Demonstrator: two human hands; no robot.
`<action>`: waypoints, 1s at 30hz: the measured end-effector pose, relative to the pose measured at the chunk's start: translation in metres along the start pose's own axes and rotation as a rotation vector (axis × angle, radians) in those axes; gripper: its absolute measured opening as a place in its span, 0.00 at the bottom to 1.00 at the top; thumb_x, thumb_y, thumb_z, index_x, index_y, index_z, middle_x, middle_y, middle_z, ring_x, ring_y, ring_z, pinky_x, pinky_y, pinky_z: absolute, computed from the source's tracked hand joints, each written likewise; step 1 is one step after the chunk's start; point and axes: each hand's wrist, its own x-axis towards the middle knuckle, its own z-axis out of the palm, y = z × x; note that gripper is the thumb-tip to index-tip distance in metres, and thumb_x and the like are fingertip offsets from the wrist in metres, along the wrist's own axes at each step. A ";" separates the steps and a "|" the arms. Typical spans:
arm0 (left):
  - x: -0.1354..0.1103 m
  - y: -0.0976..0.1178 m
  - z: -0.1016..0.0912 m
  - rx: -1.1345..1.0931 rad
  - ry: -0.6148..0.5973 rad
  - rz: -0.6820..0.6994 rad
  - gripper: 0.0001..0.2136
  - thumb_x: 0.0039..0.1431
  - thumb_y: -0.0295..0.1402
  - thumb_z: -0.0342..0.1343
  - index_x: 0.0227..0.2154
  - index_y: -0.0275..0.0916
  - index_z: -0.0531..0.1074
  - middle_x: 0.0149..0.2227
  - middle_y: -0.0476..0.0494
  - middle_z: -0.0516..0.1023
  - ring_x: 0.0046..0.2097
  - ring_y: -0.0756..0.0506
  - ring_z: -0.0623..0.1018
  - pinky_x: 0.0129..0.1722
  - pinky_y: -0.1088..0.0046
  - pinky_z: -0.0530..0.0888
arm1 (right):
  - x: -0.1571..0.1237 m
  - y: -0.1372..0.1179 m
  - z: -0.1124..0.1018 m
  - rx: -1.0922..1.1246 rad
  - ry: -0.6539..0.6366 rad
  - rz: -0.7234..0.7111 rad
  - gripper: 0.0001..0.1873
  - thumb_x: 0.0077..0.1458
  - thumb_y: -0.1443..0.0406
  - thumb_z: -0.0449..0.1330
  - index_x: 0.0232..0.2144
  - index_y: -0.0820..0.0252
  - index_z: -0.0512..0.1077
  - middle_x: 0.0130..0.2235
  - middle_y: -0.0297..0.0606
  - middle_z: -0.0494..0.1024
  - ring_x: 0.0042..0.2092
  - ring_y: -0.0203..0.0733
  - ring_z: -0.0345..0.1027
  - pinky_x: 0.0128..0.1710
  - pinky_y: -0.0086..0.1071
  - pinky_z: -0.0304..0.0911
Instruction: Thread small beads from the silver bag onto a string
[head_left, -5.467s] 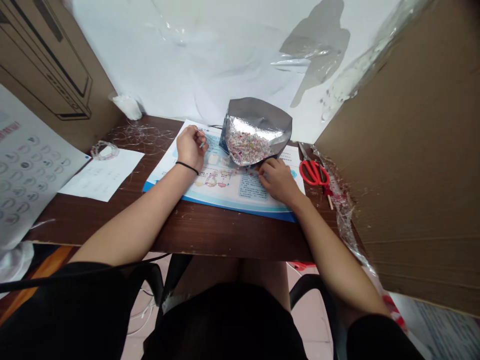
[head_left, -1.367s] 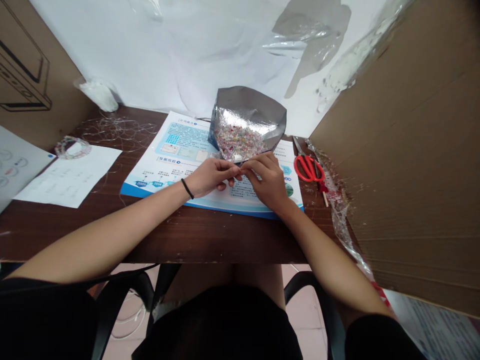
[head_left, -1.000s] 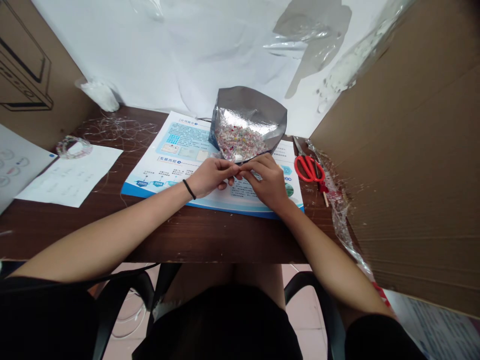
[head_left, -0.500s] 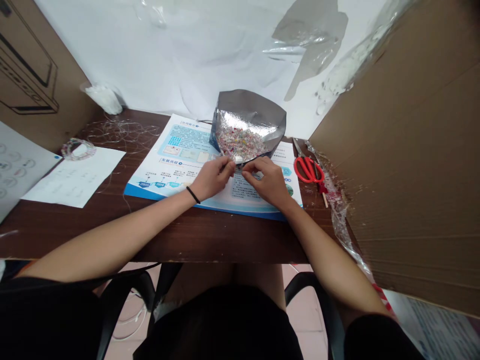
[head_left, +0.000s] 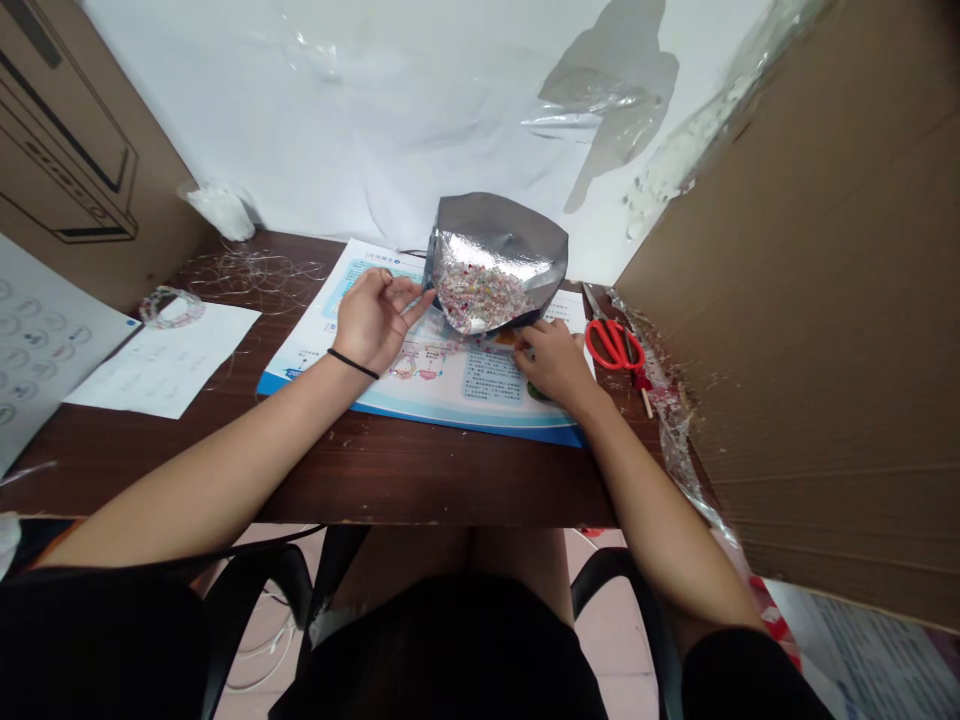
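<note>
A silver foil pouch (head_left: 495, 235) stands open on the printed leaflet (head_left: 491, 380), with many small multicoloured beads (head_left: 480, 298) heaped inside. My left hand (head_left: 373, 320) is just left of the pouch, its fingers spread and nothing visible in them. My right hand (head_left: 551, 365) rests on the leaflet, its curled fingertips close to the pouch's lower edge. Those fingers hide whether it pinches anything small.
Red-handled scissors (head_left: 615, 345) lie to the right on the dark wooden table (head_left: 420, 470), beside crumpled plastic wrap (head_left: 675, 430). A bead loop (head_left: 172, 307) sits on a white sheet (head_left: 165, 365), near tangled clear threads (head_left: 255, 270). Cardboard walls flank the table.
My hands have parted from their meeting point at the pouch's lower edge. The left has moved away leftward and opened, and the right has settled lower on the leaflet.
</note>
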 end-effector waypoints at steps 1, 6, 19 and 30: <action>0.002 0.001 -0.003 0.002 0.006 -0.011 0.14 0.56 0.41 0.46 0.21 0.41 0.53 0.20 0.49 0.59 0.28 0.52 0.68 0.29 0.75 0.69 | 0.000 0.001 0.000 0.000 -0.008 0.009 0.04 0.49 0.68 0.54 0.25 0.58 0.68 0.34 0.39 0.72 0.41 0.46 0.59 0.36 0.38 0.50; -0.001 0.005 0.001 -0.028 -0.018 -0.046 0.15 0.59 0.41 0.42 0.20 0.41 0.52 0.17 0.54 0.46 0.20 0.53 0.54 0.21 0.76 0.62 | 0.000 0.003 0.000 0.053 0.019 0.028 0.05 0.49 0.68 0.54 0.25 0.58 0.69 0.32 0.39 0.73 0.39 0.45 0.60 0.36 0.39 0.52; -0.047 -0.025 0.029 0.689 -0.352 0.240 0.11 0.56 0.40 0.51 0.27 0.38 0.71 0.17 0.54 0.58 0.22 0.53 0.57 0.24 0.75 0.55 | -0.004 -0.034 -0.011 1.036 0.066 0.070 0.08 0.47 0.64 0.60 0.32 0.56 0.68 0.30 0.31 0.72 0.34 0.33 0.66 0.37 0.33 0.64; -0.046 -0.026 0.028 0.774 -0.296 0.323 0.10 0.54 0.38 0.53 0.26 0.38 0.73 0.16 0.54 0.59 0.21 0.54 0.57 0.23 0.75 0.55 | -0.005 -0.036 -0.008 1.004 0.007 0.027 0.10 0.46 0.64 0.61 0.33 0.55 0.66 0.30 0.30 0.70 0.31 0.31 0.62 0.35 0.31 0.62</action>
